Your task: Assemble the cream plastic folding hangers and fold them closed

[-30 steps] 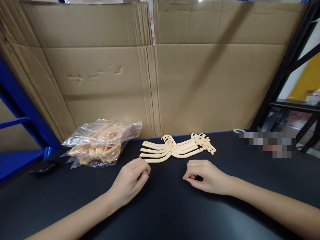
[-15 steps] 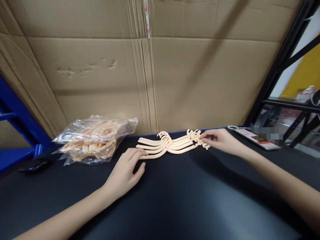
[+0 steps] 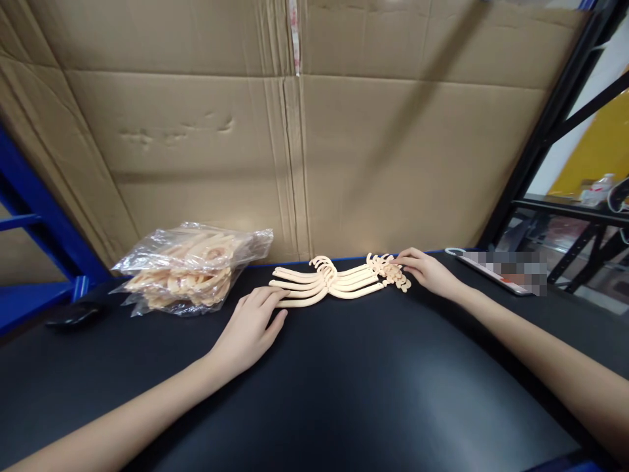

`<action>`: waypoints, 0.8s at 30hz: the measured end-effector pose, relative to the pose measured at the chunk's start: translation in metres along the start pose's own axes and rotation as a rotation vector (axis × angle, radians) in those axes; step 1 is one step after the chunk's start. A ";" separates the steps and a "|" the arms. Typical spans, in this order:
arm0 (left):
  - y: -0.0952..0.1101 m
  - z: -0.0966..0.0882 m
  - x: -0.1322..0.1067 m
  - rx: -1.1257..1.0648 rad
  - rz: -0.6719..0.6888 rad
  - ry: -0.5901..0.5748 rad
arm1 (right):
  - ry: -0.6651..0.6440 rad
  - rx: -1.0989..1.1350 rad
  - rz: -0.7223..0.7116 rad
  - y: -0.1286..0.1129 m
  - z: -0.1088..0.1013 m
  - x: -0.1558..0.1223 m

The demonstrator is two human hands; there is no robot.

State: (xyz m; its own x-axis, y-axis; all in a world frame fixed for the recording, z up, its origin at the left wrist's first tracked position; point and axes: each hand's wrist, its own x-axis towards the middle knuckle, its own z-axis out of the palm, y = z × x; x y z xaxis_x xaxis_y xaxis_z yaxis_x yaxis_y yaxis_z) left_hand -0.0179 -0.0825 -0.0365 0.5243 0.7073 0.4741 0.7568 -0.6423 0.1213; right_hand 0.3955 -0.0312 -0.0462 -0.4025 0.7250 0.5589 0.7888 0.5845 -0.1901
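Stretches both arms forward, spread wide over the black counter. Lays the left hand palm down, with thumb out and fingers loose, not closed, and with fingertips over the left ends of the long cream sticks, lying between it and the right hand. Points that one left, down at the small curly bits. Cannot tell if pinching any. Has clear bags left of the left hand.

No lettering to call here: the red-and-white strip at the cardboard gap is blurred, the bottle label's too small, and the phone screen is pixelated.
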 end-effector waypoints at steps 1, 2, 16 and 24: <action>-0.001 0.000 0.000 -0.003 -0.001 -0.002 | 0.005 -0.005 0.000 0.002 0.001 -0.001; -0.001 0.001 0.000 -0.007 0.000 -0.004 | 0.005 -0.010 -0.001 0.003 0.001 -0.001; -0.003 0.002 0.005 -0.085 -0.026 -0.030 | 0.100 0.103 0.016 0.001 0.007 0.001; -0.002 0.002 0.006 -0.222 -0.029 0.020 | 0.394 0.214 0.209 0.000 0.004 0.004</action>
State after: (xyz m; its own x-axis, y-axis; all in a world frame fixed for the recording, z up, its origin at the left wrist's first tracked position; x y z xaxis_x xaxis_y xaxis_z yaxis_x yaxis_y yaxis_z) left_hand -0.0157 -0.0762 -0.0357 0.4937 0.7221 0.4845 0.6662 -0.6722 0.3230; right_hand 0.3918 -0.0271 -0.0467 -0.0073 0.6656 0.7462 0.7042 0.5333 -0.4688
